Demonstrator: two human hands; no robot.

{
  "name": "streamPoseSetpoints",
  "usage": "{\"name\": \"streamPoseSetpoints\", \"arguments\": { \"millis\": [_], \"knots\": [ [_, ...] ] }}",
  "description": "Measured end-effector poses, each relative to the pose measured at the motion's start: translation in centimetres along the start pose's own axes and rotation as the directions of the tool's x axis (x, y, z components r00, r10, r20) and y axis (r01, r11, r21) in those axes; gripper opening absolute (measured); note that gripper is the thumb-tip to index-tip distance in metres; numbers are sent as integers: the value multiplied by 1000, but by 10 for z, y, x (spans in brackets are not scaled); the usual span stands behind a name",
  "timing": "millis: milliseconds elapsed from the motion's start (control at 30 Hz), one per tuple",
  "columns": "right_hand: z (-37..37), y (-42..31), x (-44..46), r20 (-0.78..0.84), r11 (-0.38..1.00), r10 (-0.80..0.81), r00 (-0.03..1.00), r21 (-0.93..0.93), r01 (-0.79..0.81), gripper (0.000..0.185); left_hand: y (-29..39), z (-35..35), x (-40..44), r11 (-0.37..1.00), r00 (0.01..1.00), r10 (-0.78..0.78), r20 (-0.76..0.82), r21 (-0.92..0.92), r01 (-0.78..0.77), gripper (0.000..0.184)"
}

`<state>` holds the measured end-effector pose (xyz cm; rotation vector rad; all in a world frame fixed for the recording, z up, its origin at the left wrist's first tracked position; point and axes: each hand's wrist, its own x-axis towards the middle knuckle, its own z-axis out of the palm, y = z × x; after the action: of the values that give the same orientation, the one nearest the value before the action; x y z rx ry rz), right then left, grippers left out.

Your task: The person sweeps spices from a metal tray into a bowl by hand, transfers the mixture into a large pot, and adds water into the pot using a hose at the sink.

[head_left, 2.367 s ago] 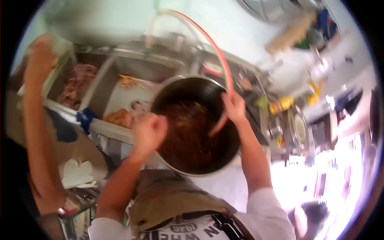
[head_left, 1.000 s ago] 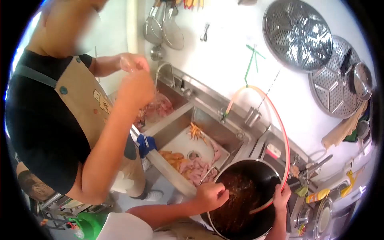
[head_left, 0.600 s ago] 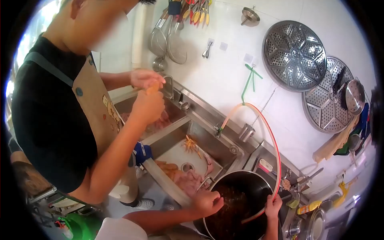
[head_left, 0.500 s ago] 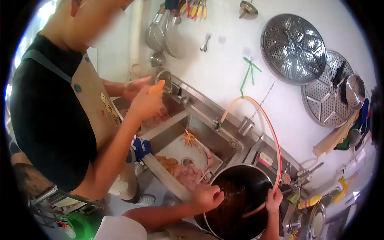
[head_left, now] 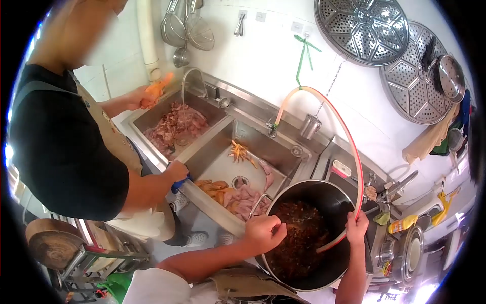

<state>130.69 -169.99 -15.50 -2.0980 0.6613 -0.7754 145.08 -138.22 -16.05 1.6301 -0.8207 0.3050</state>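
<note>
My left hand is curled into a fist at the left rim of a large stockpot. What it holds, if anything, is hidden. My right hand grips a pale hose with a red stripe at the pot's right rim. This hose arches from a sink tap down into the pot, its end near the dark brown contents. A pot side handle shows just behind my left hand. Beside the pot, raw pale meat and yellow chicken feet lie in the steel sink.
A co-worker stands at the left, one hand holding an orange-yellow piece over a second basin of meat under a tap. Perforated steamer plates hang on the wall. A yellow bottle stands at the right.
My view has shifted, placing the scene higher. The co-worker's hands have parted: one lifts the orange-yellow piece, the other rests on a blue cloth at the sink edge. My hands stay at the pot.
</note>
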Motion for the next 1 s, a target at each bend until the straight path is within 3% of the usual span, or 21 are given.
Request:
{"name": "streamPoseSetpoints", "arguments": {
  "millis": [1000],
  "knots": [
    [-2,21,3,-5,998,1,1000,61,-1,20,1,-2,3,998,998,58,-7,13,-58,22]
  ]
}}
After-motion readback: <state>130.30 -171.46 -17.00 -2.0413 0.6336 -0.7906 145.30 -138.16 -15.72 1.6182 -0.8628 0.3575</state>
